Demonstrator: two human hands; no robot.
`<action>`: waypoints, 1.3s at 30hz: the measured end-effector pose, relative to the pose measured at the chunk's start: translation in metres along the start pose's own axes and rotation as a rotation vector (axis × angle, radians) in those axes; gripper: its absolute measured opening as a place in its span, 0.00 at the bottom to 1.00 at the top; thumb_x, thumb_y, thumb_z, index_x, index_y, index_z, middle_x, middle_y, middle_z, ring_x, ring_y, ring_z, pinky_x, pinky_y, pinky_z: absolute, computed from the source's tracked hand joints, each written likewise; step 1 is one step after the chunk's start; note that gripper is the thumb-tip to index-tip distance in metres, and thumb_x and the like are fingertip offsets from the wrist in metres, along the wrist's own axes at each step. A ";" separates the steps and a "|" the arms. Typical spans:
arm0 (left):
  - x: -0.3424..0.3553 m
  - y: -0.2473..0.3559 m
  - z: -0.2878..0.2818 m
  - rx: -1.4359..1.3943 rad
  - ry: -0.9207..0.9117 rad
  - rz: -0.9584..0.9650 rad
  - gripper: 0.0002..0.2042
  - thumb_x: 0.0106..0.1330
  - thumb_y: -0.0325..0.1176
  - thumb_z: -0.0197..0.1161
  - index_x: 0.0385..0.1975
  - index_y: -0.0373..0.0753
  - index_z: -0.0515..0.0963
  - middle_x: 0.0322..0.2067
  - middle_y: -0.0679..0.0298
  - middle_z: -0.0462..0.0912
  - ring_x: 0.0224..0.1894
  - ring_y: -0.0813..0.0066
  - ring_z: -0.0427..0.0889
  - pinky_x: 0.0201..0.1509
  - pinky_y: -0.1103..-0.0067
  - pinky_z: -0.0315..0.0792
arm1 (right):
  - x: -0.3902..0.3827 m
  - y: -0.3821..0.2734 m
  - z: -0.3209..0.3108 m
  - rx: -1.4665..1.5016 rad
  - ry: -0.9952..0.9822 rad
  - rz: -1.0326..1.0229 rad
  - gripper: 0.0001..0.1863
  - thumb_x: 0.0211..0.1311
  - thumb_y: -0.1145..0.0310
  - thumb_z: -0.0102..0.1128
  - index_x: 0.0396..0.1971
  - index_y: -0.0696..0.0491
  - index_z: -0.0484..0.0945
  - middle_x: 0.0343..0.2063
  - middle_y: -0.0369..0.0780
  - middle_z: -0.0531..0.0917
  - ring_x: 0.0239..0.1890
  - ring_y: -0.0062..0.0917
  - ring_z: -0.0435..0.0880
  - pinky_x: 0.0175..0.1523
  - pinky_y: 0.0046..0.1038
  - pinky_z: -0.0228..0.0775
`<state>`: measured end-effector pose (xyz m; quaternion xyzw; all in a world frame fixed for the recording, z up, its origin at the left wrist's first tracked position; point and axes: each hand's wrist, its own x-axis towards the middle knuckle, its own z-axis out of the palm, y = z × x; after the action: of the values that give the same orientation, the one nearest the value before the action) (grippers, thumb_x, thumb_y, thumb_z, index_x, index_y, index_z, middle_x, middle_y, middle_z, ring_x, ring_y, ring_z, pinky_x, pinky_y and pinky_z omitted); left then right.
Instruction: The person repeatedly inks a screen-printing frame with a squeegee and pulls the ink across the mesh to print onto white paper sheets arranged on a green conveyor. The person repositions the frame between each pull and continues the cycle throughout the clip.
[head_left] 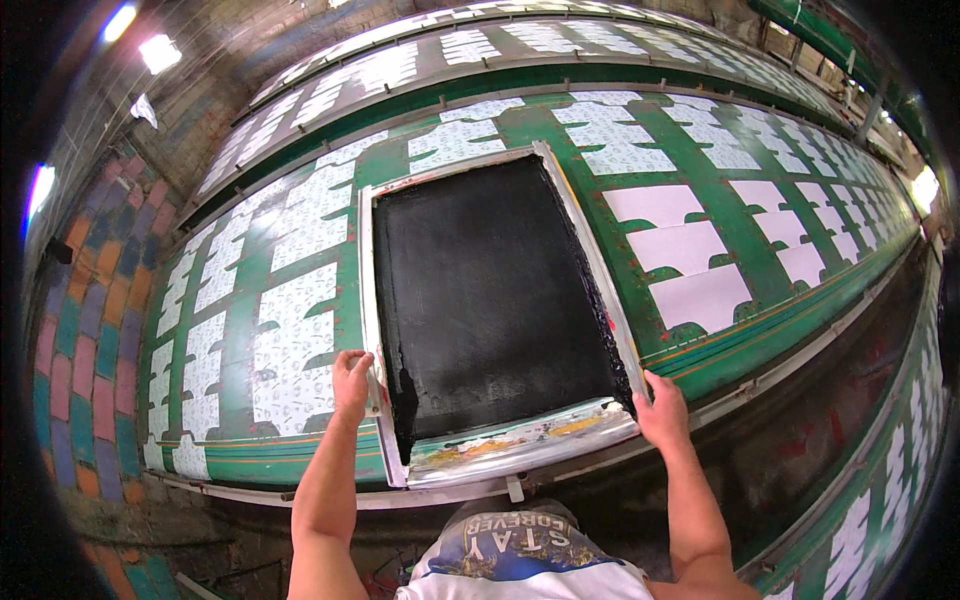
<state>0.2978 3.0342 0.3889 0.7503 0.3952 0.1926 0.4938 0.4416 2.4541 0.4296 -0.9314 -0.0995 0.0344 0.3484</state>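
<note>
A large screen-printing frame with pale, paint-smeared rails lies on the long green printing table. Black ink or coating covers its mesh, with thick black buildup along the right and lower-left inner edges. My left hand has its fingers closed on the frame's left rail near the front corner. At the front right corner, my right hand grips the right rail. Under and around the frame, white cut pieces lie in rows. Those on the left, such as this printed piece, carry small grey patterns; a nearby right-hand piece looks plain.
The green table stretches far to the right, with a rail along its near edge. More tables with white pieces stand behind. Another table is at the lower right. A coloured brick wall rises at the left.
</note>
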 end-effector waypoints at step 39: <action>-0.001 0.001 0.010 0.205 0.042 -0.031 0.11 0.71 0.35 0.63 0.49 0.41 0.85 0.45 0.41 0.90 0.51 0.38 0.89 0.57 0.55 0.81 | 0.146 -0.231 0.103 -0.567 -0.774 -0.610 0.15 0.59 0.64 0.77 0.47 0.44 0.88 0.47 0.45 0.92 0.52 0.49 0.91 0.58 0.51 0.83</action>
<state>0.3044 3.0277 0.3851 0.7864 0.4347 0.1591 0.4090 0.5338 2.7211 0.5039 -0.8370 -0.4900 0.2430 0.0170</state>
